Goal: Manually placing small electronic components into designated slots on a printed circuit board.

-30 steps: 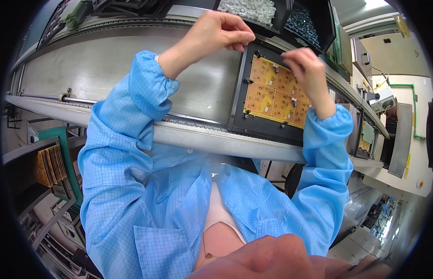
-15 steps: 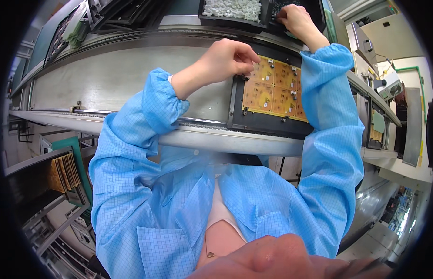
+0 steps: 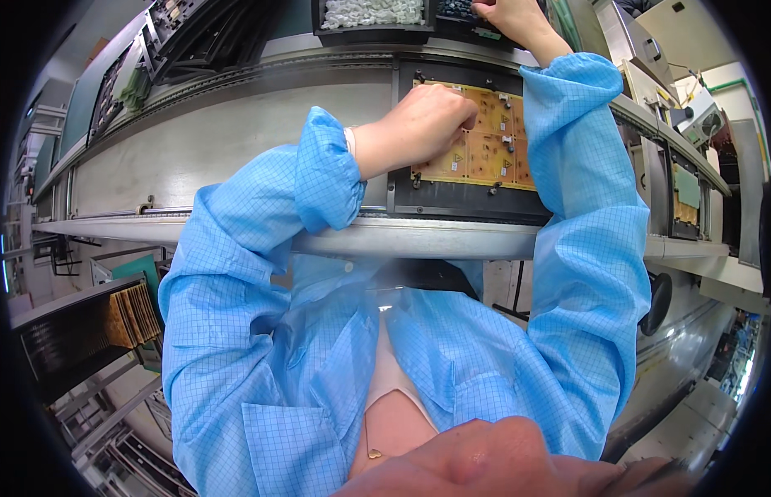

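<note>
upper centre: white-parts bin (image 3: 373,36) | centre: left hand (image 3: 420,124) over yellow board panel (image 3: 488,151), fingers curled, contents can't tell | top, right of centre: right hand (image 3: 513,20) at dark-parts bin (image 3: 456,27), fingers bent, hold unclear | tip: touch lightly, keep wrist off panel

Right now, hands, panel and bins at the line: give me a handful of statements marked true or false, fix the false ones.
1. The left hand is over the yellow circuit-board panel. True.
2. Both hands are over that panel. False: the right hand is at the black bin of dark parts.
3. The black bin of white parts stands to the left of the dark-parts bin. True.
4. The panel lies straight on bare metal. False: it sits in a black carrier.
5. Both sleeves are plain white. False: the sleeves are blue with a fine grid.
</note>
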The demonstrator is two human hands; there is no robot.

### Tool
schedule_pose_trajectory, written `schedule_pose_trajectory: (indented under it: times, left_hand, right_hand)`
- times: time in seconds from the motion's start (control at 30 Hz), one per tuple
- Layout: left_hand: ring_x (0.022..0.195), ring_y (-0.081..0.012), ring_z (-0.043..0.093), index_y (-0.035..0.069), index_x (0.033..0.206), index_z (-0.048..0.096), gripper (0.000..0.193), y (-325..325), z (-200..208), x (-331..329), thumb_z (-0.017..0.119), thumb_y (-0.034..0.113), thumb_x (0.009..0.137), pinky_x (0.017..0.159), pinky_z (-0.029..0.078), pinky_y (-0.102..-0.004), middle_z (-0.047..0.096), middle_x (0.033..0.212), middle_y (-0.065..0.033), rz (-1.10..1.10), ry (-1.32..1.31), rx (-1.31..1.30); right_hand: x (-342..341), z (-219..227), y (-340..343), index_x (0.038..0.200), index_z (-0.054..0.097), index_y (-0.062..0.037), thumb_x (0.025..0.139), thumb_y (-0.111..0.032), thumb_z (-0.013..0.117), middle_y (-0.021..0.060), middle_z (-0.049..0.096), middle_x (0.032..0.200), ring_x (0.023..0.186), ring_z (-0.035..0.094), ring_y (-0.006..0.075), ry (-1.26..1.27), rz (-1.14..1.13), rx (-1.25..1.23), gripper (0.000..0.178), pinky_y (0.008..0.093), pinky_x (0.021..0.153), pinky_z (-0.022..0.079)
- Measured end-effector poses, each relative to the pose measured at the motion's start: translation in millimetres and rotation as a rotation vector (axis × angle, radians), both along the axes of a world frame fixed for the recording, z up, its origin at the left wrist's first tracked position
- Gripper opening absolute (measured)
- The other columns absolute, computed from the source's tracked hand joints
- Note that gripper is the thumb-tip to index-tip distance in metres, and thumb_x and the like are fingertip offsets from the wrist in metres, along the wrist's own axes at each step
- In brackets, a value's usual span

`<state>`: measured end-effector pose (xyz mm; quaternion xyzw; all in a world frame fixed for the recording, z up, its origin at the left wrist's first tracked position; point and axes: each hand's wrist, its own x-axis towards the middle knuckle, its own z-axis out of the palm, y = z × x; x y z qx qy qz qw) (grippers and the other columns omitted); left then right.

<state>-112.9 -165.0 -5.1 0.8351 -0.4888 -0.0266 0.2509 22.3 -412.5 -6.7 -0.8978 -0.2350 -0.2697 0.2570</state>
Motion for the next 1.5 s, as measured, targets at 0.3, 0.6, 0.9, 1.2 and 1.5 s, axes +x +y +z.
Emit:
schedule_pose_trajectory:
  times: [0.3,0.6,0.9,1.2,1.5]
  left_hand:
    - [0.084,-0.0332,0.070,0.004,0.082,0.068,0.009,-33,17,-16,0.071,0.006,0.074,0.075,0.056,-0.0413,0.071,0.081,-0.0150,-0.011,-0.115,0.229]
    - [0.084,-0.0336,0.071,0.002,0.083,0.070,0.008,-35,21,-11,0.069,0.005,0.076,0.073,0.057,-0.0399,0.070,0.082,-0.0185,-0.117,-0.106,0.295]
    - [0.086,-0.0321,0.070,0.003,0.086,0.071,0.012,-17,19,-9,0.072,0.006,0.074,0.074,0.056,-0.0405,0.070,0.085,-0.0162,-0.088,0.014,0.292]
    - [0.084,-0.0286,0.067,0.008,0.088,0.075,0.014,52,-2,13,0.073,0.017,0.079,0.075,0.054,-0.0382,0.066,0.088,-0.0104,-0.036,0.110,-0.264]
    - [0.080,-0.0294,0.066,0.008,0.091,0.074,0.013,95,-18,6,0.069,0.017,0.083,0.071,0.053,-0.0379,0.065,0.087,-0.0098,-0.008,0.153,-0.335]
  right_hand:
    - [-77,60,11,0.085,0.076,0.0004,0.079,-0.020,0.074,0.0112,0.073,0.073,0.066,0.070,0.0169,0.355,-0.327,0.269,0.021,0.0304,0.066,0.056]
    - [-142,74,36,0.092,0.073,0.0038,0.084,-0.015,0.075,0.0088,0.073,0.083,0.076,0.068,0.0136,0.548,-0.012,0.640,0.021,0.0264,0.071,0.054]
    - [-190,78,69,0.088,0.070,0.0016,0.085,-0.009,0.070,0.0095,0.071,0.080,0.075,0.069,0.0189,0.679,-0.013,0.873,0.011,0.0321,0.073,0.056]
    - [-227,18,74,0.123,0.063,0.0023,0.095,-0.011,0.065,0.0103,0.069,0.107,0.098,0.068,0.0158,0.933,0.120,0.832,0.031,0.0292,0.089,0.055]
    - [-226,2,130,0.114,0.068,0.0044,0.093,-0.005,0.067,0.0104,0.072,0.103,0.095,0.069,0.0156,0.881,0.000,0.746,0.023,0.0273,0.087,0.056]
